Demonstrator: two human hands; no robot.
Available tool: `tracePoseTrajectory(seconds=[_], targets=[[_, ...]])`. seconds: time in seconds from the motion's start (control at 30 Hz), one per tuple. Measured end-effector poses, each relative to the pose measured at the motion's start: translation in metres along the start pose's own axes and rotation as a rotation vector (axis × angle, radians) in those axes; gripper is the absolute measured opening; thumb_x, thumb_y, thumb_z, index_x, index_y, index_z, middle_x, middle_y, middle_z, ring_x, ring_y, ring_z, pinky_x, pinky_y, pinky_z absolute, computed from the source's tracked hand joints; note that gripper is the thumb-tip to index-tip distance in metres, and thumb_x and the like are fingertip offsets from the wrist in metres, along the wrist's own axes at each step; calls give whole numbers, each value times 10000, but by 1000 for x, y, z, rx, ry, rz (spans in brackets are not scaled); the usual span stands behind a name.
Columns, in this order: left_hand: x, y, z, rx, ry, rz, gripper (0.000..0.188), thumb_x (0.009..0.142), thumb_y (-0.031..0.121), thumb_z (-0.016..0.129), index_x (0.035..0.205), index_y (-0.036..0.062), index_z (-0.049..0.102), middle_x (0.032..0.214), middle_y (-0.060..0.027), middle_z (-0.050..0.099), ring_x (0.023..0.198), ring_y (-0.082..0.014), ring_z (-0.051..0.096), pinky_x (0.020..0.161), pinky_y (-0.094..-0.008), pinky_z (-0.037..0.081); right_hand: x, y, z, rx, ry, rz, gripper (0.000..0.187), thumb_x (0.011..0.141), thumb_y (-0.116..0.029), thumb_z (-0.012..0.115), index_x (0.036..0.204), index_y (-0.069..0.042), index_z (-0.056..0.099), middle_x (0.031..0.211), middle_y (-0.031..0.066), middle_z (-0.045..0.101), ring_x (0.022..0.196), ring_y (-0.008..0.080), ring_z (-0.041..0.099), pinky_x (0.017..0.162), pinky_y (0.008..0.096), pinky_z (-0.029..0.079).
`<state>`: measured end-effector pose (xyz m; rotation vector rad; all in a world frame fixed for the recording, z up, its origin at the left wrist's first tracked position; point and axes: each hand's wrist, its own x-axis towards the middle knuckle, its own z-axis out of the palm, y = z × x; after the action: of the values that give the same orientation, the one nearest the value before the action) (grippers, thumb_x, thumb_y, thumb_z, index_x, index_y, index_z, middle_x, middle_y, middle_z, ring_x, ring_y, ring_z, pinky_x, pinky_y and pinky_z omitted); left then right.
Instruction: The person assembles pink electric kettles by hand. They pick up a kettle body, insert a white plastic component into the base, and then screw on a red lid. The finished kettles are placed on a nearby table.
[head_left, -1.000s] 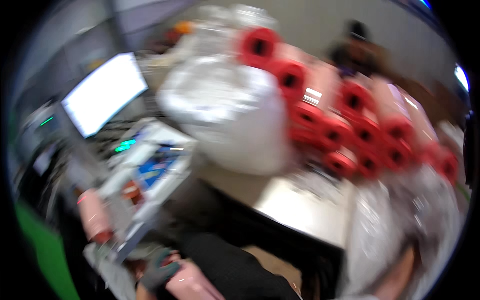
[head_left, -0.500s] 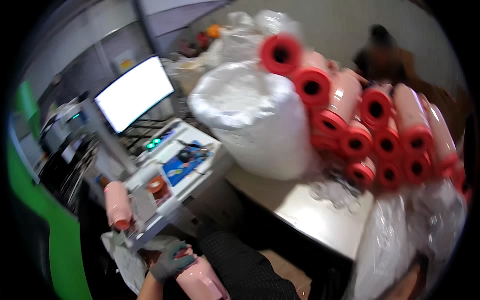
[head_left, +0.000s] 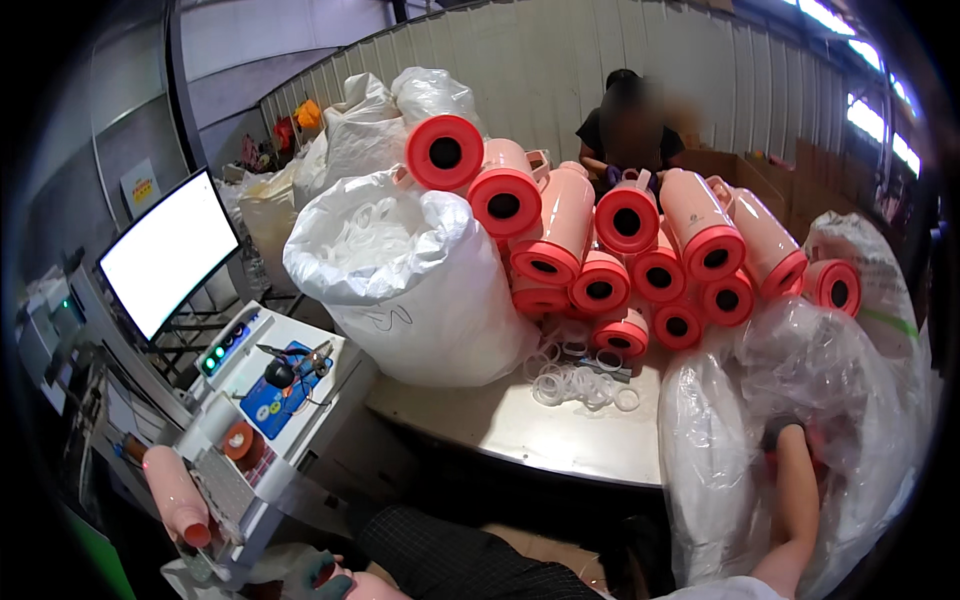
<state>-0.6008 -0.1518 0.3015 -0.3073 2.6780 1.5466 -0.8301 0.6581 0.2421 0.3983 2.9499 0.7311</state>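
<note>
My left hand (head_left: 326,577), in a grey-green glove, is at the bottom edge. Its fingers close round the end of a pink jug (head_left: 376,588), most of which is cut off by the frame. My right hand (head_left: 784,430), in a dark glove, reaches into a big clear plastic bag (head_left: 705,430) at the right. Something red shows through the film beside it; the fingers are hidden there. A pile of pink vacuum jugs (head_left: 565,215) with red bases lies on the white table (head_left: 480,420). Loose clear rings (head_left: 575,388) lie in front of the pile.
A white sack (head_left: 430,300) full of clear rings stands left of the jugs. Further left are a bright screen (head_left: 170,255), a machine bench with a blue mat (head_left: 275,405), and another pink jug (head_left: 175,495) lying tilted. A person (head_left: 630,130) sits behind the pile.
The view has swung to the right. My right arm has come into sight, its hand in the plastic bag. The left hand and its jug now sit lower, partly out of frame.
</note>
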Motion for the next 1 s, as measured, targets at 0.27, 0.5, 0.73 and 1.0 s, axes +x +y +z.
tracePoseTrajectory(seconds=[0.27,0.5,0.73,1.0], targets=[[-42,-11,-15,-56,115,-27,400,975,167,681,1339,14,616,1300,-133,651,1184,-240,594,1018,-376,484,-82,-161,-209,805,-14,-605,634,800,-424,771,1343,-128,635,1184,193,718,1099,365,694,998,466,525],[-90,-76,-26,-116,485,-65,331,839,142,642,1108,-52,636,1028,-84,652,924,-166,606,847,-329,502,-31,-243,-141,2217,0,-446,471,958,-169,682,1383,4,576,1287,106,646,1173,172,614,1033,318,492],[-93,-80,-16,-93,518,-106,351,878,147,578,1151,-68,629,1073,-107,637,1004,-187,580,923,-340,470,30,-247,-31,1810,407,-51,394,1032,-198,609,1360,19,583,1249,93,643,1073,173,602,949,318,508],[-107,-97,-34,-203,654,-107,352,1029,218,543,1277,-27,592,1136,-79,634,997,-160,596,903,-316,498,-123,-354,-115,2784,-908,-198,426,1091,-291,532,1393,8,564,1342,124,643,1227,213,625,1101,375,495]])
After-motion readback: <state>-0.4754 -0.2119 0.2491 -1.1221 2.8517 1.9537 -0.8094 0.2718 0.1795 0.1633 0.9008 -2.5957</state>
